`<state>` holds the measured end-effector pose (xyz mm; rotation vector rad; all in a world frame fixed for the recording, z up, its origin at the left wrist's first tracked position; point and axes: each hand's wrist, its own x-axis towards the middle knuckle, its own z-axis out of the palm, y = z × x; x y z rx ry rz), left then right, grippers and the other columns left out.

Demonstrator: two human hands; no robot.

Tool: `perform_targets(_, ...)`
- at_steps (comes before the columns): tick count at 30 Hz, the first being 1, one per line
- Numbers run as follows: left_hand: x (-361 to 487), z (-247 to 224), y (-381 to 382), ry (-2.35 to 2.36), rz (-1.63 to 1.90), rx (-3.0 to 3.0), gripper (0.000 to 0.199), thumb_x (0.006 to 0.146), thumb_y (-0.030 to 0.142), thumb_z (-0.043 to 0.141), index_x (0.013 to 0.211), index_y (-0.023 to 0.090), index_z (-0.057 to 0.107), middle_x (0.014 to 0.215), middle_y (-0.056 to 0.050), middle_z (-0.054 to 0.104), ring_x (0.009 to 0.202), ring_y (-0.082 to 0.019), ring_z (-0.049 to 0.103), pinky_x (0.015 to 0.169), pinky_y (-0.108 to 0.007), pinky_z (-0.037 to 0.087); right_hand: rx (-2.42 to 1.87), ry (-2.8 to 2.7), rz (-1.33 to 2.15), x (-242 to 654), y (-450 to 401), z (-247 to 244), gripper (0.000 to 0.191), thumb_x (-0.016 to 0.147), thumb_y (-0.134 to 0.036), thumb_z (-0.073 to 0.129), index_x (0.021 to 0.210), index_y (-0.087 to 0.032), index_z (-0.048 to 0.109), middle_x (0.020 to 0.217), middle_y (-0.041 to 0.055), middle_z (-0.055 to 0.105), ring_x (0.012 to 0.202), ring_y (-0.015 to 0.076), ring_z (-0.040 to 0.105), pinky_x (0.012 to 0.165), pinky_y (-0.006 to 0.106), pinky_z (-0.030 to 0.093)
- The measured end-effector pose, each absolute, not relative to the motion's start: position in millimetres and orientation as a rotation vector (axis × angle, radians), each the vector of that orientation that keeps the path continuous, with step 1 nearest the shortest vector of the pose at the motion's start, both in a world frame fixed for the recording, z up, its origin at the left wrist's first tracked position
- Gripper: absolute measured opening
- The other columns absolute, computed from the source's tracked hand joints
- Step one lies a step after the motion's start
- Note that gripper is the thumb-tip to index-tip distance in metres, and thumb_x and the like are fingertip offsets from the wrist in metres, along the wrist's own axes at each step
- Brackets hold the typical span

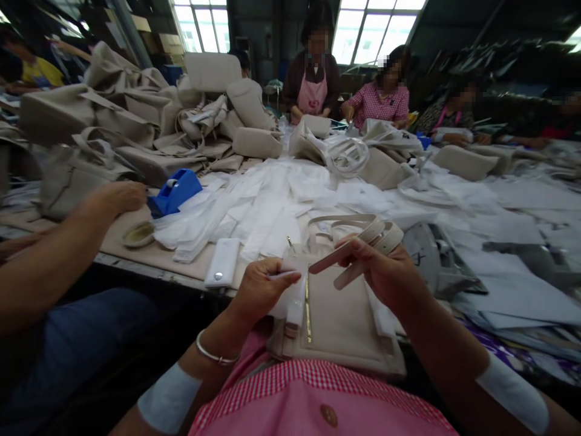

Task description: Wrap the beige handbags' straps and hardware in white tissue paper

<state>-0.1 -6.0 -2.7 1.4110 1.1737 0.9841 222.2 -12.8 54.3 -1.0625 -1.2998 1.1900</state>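
My right hand (390, 269) is closed around a looped beige strap (370, 230), whose two flat ends stick out to the left past my fingers. My left hand (261, 287) pinches the edge of a thin white wrapping sheet (296, 297) between thumb and fingers. Below both hands a beige handbag (347, 309) leans at the table's edge against my apron. A gold zipper (308, 309) runs down its front, and white wrapping covers parts of its sides.
A white power bank (222, 263), a small dish (137, 234) and a blue tape dispenser (175, 192) lie to the left. White sheets (272, 200) spread across the table. Beige bags (131, 115) pile up behind. A co-worker's arm (82, 242) reaches in from the left; several people work opposite.
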Motion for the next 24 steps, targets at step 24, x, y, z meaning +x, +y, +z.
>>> perform_targets(24, 4, 4, -10, 1.138, 0.973, 1.853, 0.033, 0.083, 0.037, 0.069, 0.058, 0.016, 0.061, 0.057, 0.003, 0.055, 0.057, -0.010, 0.048, 0.056, -0.023, 0.036, -1.062, -1.337, 1.244, 222, -11, 55, 0.028, 0.082, -0.042, 0.070, 0.085, -0.014, 0.072, 0.068, 0.0047, 0.068, 0.059, 0.0168, 0.064, 0.043, 0.026, 0.054)
